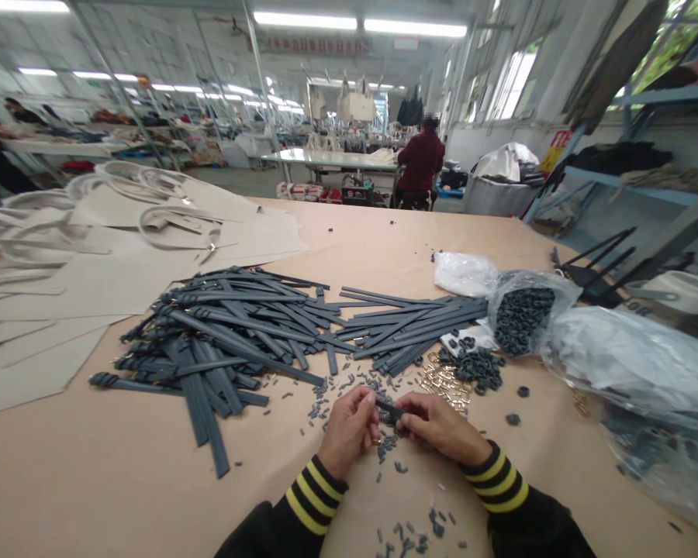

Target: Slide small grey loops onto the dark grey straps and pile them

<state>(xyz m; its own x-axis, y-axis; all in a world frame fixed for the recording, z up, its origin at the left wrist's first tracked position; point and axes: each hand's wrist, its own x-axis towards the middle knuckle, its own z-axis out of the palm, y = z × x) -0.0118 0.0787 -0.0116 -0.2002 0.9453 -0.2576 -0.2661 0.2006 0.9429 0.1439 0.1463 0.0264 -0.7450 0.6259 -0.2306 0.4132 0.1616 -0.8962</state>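
Observation:
A short dark strap (pixel 388 408) is stretched between my two hands above the table. My left hand (pixel 350 428) pinches its left end, with a bit of gold metal showing below the fingers. My right hand (pixel 439 425) has its fingers closed on the right end. Small dark pieces (pixel 387 447) lie scattered beneath and around both hands. Gold buckles (pixel 445 381) and a heap of dark loops (pixel 478 366) are just beyond my right hand. Behind lie loose dark straps (pixel 410 325) and, to the left, a large pile of straps with fittings (pixel 226 325).
Beige panels with handles (pixel 122 248) cover the table's left side. A plastic bag of dark loops (pixel 523 314) and large clear bags (pixel 634 356) occupy the right. A person in dark red (pixel 422 161) is beyond the table (pixel 361 229), near another table.

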